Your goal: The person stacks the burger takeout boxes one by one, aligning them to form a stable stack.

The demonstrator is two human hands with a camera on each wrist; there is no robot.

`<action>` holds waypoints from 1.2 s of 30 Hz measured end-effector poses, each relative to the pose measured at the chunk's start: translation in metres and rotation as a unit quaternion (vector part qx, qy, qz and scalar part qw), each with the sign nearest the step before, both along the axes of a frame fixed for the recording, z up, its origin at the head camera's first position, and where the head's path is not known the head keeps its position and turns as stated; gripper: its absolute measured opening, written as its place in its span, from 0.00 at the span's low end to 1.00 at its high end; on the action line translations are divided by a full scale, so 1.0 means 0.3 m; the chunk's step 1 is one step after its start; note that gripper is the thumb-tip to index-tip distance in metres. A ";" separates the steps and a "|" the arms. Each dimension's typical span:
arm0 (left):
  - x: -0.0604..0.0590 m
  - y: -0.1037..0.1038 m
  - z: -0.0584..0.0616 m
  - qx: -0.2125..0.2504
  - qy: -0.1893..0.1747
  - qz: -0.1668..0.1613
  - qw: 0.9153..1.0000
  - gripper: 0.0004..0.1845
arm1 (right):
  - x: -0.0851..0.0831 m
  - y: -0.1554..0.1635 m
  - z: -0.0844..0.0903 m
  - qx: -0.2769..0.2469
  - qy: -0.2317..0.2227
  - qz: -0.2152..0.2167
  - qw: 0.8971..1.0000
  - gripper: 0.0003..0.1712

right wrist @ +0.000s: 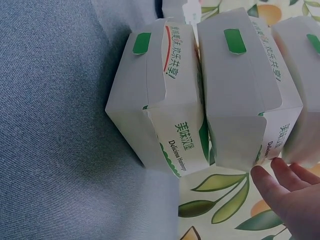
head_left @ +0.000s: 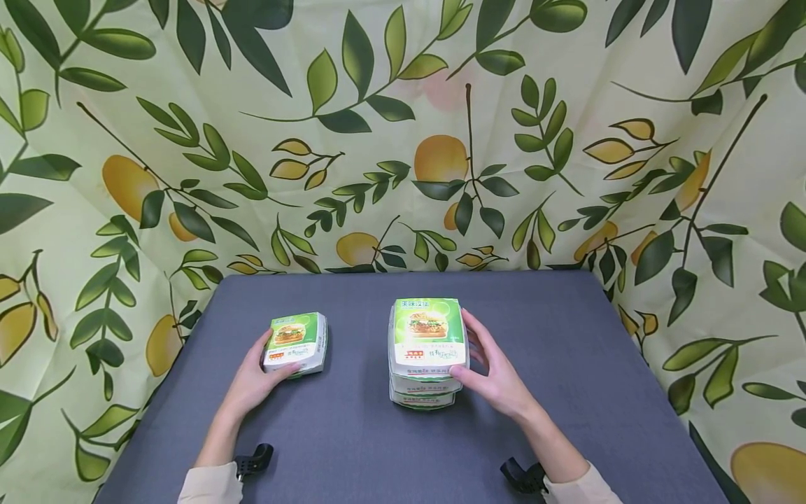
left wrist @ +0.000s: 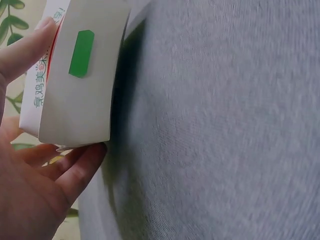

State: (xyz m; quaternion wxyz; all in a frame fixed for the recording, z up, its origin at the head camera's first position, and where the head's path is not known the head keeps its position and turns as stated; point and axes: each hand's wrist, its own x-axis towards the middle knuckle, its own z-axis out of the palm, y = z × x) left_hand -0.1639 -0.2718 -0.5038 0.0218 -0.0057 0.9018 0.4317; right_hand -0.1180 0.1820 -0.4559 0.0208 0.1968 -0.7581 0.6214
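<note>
On the left of the table, a small green-and-white burger box (head_left: pixel 292 343) is gripped by my left hand (head_left: pixel 255 381), thumb at its front and fingers along its left side. The left wrist view shows the white wall of this box (left wrist: pixel 82 105) with a green tab, close to the cloth. Right of centre stands a stack of three burger boxes; its top box (head_left: pixel 428 332) carries a burger picture. My right hand (head_left: pixel 504 381) holds that top box, thumb at the front corner, fingers on the right side. In the right wrist view, fingertips reach the middle box (right wrist: pixel 235 100) above the bottom box (right wrist: pixel 150 95).
A dark blue-grey cloth (head_left: pixel 352 434) covers the table. Behind and beside it hangs a curtain (head_left: pixel 378 161) printed with leaves and fruit. Black wrist mounts (head_left: pixel 255 460) sit near both cream sleeves (head_left: pixel 210 484). A stretch of cloth separates the single box from the stack.
</note>
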 end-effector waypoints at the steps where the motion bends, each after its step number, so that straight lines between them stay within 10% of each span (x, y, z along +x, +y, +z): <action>1: 0.000 0.005 0.002 -0.003 0.000 -0.001 1.000 0.59 | 0.000 0.000 0.001 0.001 0.000 0.000 1.000 0.52; 36: 0.037 0.215 0.219 0.029 0.096 -0.037 0.994 0.55 | -0.001 0.000 0.003 -0.006 0.003 0.006 1.000 0.52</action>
